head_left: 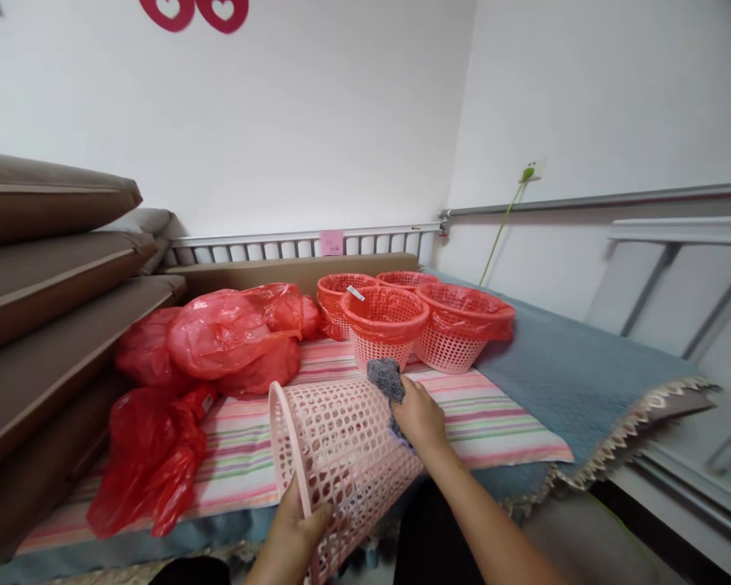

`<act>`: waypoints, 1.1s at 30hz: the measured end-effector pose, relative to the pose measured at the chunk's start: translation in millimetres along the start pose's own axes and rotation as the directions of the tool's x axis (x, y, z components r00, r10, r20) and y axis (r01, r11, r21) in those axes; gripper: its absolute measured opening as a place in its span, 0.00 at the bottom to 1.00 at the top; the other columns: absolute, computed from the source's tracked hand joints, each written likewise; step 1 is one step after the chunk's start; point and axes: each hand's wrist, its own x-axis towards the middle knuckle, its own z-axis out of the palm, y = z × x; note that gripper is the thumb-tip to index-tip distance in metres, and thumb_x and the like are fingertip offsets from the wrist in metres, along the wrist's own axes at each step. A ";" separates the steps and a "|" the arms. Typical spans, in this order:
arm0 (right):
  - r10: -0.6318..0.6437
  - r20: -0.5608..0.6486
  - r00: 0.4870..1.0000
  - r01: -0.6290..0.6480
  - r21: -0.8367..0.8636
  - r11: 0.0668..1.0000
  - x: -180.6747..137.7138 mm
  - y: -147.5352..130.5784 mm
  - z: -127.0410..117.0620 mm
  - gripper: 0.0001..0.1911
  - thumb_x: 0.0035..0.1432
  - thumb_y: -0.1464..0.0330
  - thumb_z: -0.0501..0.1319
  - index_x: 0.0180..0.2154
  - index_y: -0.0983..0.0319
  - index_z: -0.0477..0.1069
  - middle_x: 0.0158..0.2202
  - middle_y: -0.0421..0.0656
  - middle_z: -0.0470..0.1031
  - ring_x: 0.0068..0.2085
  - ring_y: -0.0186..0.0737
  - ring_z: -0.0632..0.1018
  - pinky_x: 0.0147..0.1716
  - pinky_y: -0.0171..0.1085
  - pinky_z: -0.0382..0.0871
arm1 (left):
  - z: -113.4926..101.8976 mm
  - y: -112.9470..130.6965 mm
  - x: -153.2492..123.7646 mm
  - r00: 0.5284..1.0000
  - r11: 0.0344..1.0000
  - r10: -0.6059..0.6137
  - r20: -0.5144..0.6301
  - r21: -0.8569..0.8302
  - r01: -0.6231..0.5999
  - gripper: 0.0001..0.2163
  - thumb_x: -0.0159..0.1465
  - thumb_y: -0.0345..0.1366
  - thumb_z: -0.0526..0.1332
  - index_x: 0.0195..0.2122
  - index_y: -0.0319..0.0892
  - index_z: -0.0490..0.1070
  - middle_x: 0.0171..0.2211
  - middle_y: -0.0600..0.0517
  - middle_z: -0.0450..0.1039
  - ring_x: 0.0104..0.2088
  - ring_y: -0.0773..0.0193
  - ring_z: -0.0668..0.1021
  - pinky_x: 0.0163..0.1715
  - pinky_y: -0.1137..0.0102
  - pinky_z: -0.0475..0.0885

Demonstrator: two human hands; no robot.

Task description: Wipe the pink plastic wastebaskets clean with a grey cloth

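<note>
A pale pink plastic wastebasket [365, 431] with round holes lies tilted on its side in front of me, its mouth facing left. My left hand [298, 528] is closed around its rim, the thumb on the outer wall. My right hand [419, 413] is closed on a grey cloth [385, 378] and presses it against the basket near the bottom end. Part of the cloth hangs below the fingers. Just behind stands an upright pink basket [381, 345] lined with a red plastic bag [390, 307], a white label on its rim.
More lined baskets [451, 351] stand behind. Red plastic bags [237, 333] lie heaped at left on a striped cloth [244, 443]. Brown cushions [54, 268] are stacked at far left. A blue cover [560, 374] spreads to the right, and a green cord [500, 231] hangs from a wall socket.
</note>
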 end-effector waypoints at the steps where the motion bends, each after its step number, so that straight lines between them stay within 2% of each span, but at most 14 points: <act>1: 0.005 -0.006 1.000 -0.005 0.006 1.000 -0.8 1.4 0.7 0.18 0.55 0.69 0.53 0.48 0.60 0.66 0.40 0.46 0.73 0.40 0.45 0.76 0.29 0.37 0.57 | 1.8 4.9 0.2 1.000 1.000 -0.008 0.005 -0.019 0.008 0.38 0.47 0.38 0.71 0.59 0.42 0.60 0.52 0.38 0.71 0.52 0.43 0.72 0.48 0.55 0.69; 6: 0.006 -0.015 1.000 -0.005 0.046 0.999 -1.9 -0.4 2.4 0.20 0.54 0.71 0.53 0.50 0.60 0.66 0.42 0.46 0.73 0.41 0.44 0.75 0.30 0.36 0.58 | 13.4 30.3 5.5 1.000 0.996 0.016 -0.013 -0.089 -0.017 0.40 0.48 0.36 0.69 0.62 0.43 0.53 0.53 0.37 0.70 0.49 0.46 0.75 0.44 0.58 0.72; 10: -0.023 0.027 0.999 0.020 0.114 0.993 -2.5 -21.0 -6.4 0.17 0.54 0.69 0.55 0.47 0.59 0.68 0.41 0.46 0.73 0.41 0.44 0.75 0.32 0.35 0.59 | 19.1 30.7 6.2 0.999 0.998 -0.009 -0.037 -0.070 0.006 0.43 0.48 0.34 0.69 0.64 0.45 0.48 0.52 0.39 0.71 0.49 0.49 0.75 0.46 0.58 0.71; 14: -0.174 0.057 0.983 0.150 0.289 0.946 -22.2 -72.5 -20.6 0.16 0.50 0.72 0.56 0.43 0.59 0.69 0.39 0.45 0.73 0.39 0.42 0.75 0.33 0.34 0.60 | 15.8 16.1 5.3 0.999 1.000 -0.007 -0.052 -0.028 0.006 0.40 0.48 0.36 0.69 0.62 0.46 0.54 0.48 0.41 0.74 0.47 0.50 0.76 0.46 0.56 0.70; 17: -0.359 0.049 0.932 0.305 0.430 0.850 -46.6 -114.6 -29.5 0.17 0.47 0.73 0.56 0.41 0.57 0.69 0.37 0.42 0.72 0.38 0.40 0.74 0.34 0.33 0.61 | 11.4 7.0 6.8 0.999 0.999 0.029 -0.029 0.042 -0.028 0.31 0.48 0.36 0.69 0.54 0.42 0.64 0.45 0.42 0.75 0.47 0.49 0.75 0.47 0.58 0.69; 19: -0.433 0.038 0.900 0.370 0.459 0.808 -60.1 -133.0 -32.9 0.19 0.45 0.73 0.57 0.42 0.56 0.68 0.37 0.42 0.71 0.37 0.40 0.74 0.33 0.33 0.61 | 10.6 4.0 7.3 0.997 0.995 0.065 -0.029 0.082 -0.063 0.24 0.48 0.36 0.69 0.47 0.39 0.69 0.43 0.43 0.76 0.48 0.49 0.75 0.48 0.60 0.69; 21: -0.463 0.035 0.885 0.397 0.463 0.792 -67.0 -139.8 -33.5 0.19 0.46 0.72 0.57 0.43 0.56 0.68 0.37 0.42 0.71 0.37 0.40 0.73 0.34 0.33 0.61 | 12.2 2.7 7.1 0.993 0.991 0.100 -0.058 0.092 -0.094 0.21 0.48 0.36 0.69 0.43 0.39 0.70 0.41 0.44 0.76 0.46 0.50 0.75 0.47 0.62 0.69; 24: -0.484 0.033 0.875 0.429 0.410 0.805 -63.5 -128.7 -30.0 0.17 0.48 0.71 0.56 0.43 0.56 0.68 0.38 0.42 0.70 0.38 0.39 0.73 0.35 0.33 0.60 | 16.4 1.3 6.2 0.986 0.993 0.109 -0.123 0.057 -0.103 0.29 0.47 0.36 0.69 0.51 0.41 0.65 0.39 0.46 0.76 0.42 0.51 0.77 0.41 0.63 0.72; 27: -0.430 0.053 0.901 0.406 0.244 0.881 -46.5 -98.5 -23.2 0.18 0.48 0.72 0.56 0.43 0.56 0.68 0.39 0.43 0.70 0.38 0.40 0.73 0.34 0.34 0.60 | 18.5 0.3 5.2 0.989 0.998 0.056 -0.139 -0.016 -0.059 0.42 0.46 0.36 0.68 0.62 0.44 0.51 0.42 0.44 0.75 0.43 0.51 0.77 0.40 0.61 0.73; 30: -0.284 0.060 0.957 0.277 0.105 0.955 -21.7 -57.7 -14.6 0.17 0.51 0.71 0.55 0.45 0.57 0.68 0.41 0.44 0.71 0.40 0.42 0.74 0.34 0.35 0.60 | 17.6 1.4 3.5 0.996 0.997 0.015 -0.092 -0.070 -0.021 0.46 0.47 0.37 0.68 0.65 0.43 0.43 0.49 0.40 0.73 0.49 0.50 0.75 0.46 0.59 0.70; 33: -0.090 0.039 0.995 0.089 0.017 0.996 1.2 -17.6 -7.3 0.18 0.54 0.70 0.54 0.48 0.57 0.67 0.41 0.45 0.72 0.41 0.43 0.75 0.32 0.35 0.60 | 15.2 2.2 1.8 0.999 0.998 -0.005 -0.034 -0.058 0.003 0.46 0.50 0.36 0.67 0.65 0.43 0.42 0.52 0.37 0.70 0.52 0.49 0.73 0.49 0.58 0.69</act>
